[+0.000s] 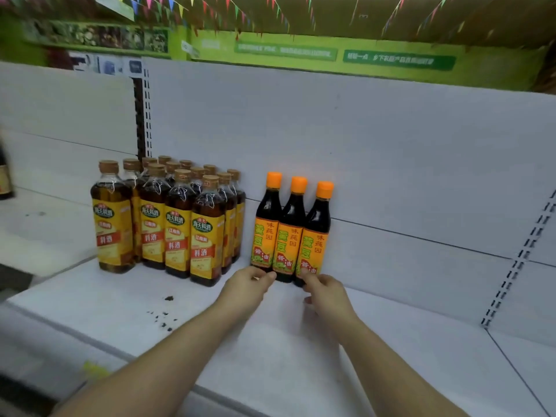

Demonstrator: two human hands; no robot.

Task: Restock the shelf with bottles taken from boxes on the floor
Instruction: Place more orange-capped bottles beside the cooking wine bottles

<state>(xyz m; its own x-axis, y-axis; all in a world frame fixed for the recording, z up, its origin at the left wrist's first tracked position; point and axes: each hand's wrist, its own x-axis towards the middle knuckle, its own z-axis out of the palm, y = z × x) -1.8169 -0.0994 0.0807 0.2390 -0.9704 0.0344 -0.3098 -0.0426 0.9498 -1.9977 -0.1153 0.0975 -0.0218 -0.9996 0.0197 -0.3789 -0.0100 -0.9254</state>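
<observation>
Three soy sauce bottles (290,233) stand upright in a tight row, shoulders touching, at the back of the white shelf (301,341) against its back panel (391,161). Each is capped in orange and filled with dark liquid up into the neck, so I judge them heavy for their slim build. They are tall on a narrow base, so they would tip easily and knock their neighbours. The walls look hard, smooth and likely slippery; glass or plastic I cannot tell, so treat them as breakable. The best hold is around the labelled body, where the paper gives grip, not the cap.

At six o'clock of the row, the left hand (252,281) meets the foot of the left and middle bottles. The right hand (323,288) meets the foot of the right one. Fingertips touch the bottoms, but whether they pinch or merely push I cannot tell.

At nine o'clock of the row stands a packed group of cooking wine bottles (168,218), tan-capped and holding amber-brown liquid nearly to the shoulder. Dark crumbs (164,317) lie on the shelf at seven o'clock. No box is in view.
</observation>
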